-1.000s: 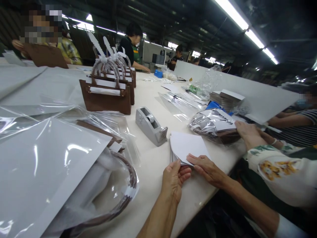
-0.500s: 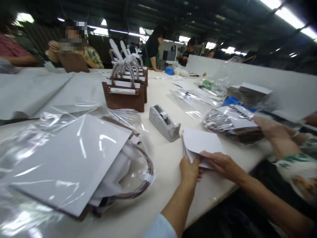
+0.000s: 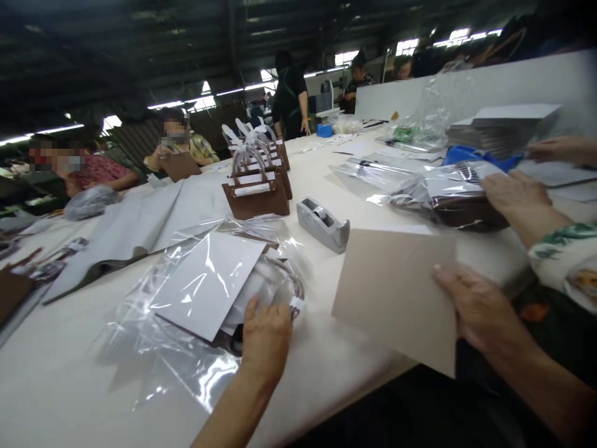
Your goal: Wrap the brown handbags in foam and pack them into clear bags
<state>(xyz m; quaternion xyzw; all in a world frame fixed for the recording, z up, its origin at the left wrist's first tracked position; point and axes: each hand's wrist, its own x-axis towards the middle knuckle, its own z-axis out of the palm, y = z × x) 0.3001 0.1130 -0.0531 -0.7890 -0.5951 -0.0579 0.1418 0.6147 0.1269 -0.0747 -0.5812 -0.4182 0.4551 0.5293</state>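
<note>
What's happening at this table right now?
The person's right hand holds a tan card by its edge. The left hand is at the handle end of a bag in clear plastic. Beyond stands a grey tape dispenser. At the right, a co-worker's hand touches another wrapped bag.

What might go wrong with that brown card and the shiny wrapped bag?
The brown card might slip: the right hand holds it by one side, and the card's lower corner seems to poke past the edge of the table. The left hand is at the wrapped bag, so its clear plastic could crease or snag.
</note>
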